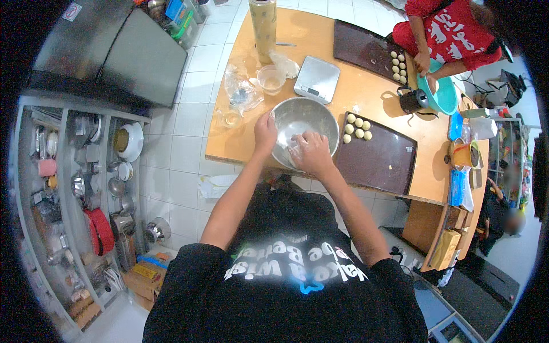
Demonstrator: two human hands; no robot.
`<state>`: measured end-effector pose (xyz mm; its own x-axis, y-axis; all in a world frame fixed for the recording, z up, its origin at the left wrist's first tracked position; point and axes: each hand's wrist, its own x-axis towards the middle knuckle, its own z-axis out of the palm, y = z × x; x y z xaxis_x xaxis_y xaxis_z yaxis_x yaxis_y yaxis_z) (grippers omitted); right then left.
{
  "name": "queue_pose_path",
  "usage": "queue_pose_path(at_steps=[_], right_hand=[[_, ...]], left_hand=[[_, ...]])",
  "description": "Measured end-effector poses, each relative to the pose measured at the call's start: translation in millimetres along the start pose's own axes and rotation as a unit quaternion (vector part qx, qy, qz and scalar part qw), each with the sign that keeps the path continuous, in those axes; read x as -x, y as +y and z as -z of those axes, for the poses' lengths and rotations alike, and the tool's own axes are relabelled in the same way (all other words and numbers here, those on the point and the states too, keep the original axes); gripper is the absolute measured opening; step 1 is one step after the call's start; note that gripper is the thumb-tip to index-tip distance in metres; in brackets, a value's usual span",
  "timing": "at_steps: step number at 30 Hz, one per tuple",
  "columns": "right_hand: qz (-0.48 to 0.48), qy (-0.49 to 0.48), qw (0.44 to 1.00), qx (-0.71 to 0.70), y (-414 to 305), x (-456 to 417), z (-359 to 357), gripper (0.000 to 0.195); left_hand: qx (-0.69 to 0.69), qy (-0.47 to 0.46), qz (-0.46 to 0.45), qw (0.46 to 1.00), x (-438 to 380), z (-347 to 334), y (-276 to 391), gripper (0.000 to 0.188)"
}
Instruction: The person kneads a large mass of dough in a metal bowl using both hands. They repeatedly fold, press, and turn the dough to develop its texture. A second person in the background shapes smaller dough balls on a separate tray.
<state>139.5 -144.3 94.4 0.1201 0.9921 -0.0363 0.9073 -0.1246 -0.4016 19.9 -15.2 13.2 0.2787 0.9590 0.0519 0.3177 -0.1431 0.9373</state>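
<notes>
A round metal mixing bowl [306, 113] stands at the table's near edge, its inside dusted with white. My left hand [266, 133] grips the bowl's left rim. Down inside it, my right hand [313, 151] has curled, floury fingers on a pale mass that looks like dough [294, 153], mostly hidden beneath the hand. Just right of the bowl lies a dark baking tray [377, 160] with several small pale dough balls [358, 124] in its far left corner. A digital kitchen scale [318, 77] sits behind the bowl.
A clear plastic cup [272, 80], plastic bags [242, 90] and a tall roll of plastic film [263, 32] stand at the left. Across the table [296, 25], a co-worker [450, 34] reaches into a turquoise bowl [448, 96], near a black kettle [414, 102] and a second tray [360, 47].
</notes>
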Motion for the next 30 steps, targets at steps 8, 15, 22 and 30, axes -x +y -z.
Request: queue_pose_path(at_steps=[8,15,22,30], right_hand=[[-0.073,0.014,0.995,0.072,6,2,-25,0.067],[-0.135,-0.009,0.990,0.044,6,-14,-32,0.064],[-0.206,0.011,0.975,0.089,-2,-41,-47,0.059],[-0.133,0.060,0.989,-0.022,29,-40,-54,0.047]], left_hand=[[0.021,-0.017,0.025,0.999,6,-1,-3,0.033],[0.018,-0.052,0.057,0.997,6,0,10,0.034],[0.084,-0.065,0.050,0.993,10,7,7,0.040],[0.076,-0.042,0.059,0.994,15,6,10,0.042]])
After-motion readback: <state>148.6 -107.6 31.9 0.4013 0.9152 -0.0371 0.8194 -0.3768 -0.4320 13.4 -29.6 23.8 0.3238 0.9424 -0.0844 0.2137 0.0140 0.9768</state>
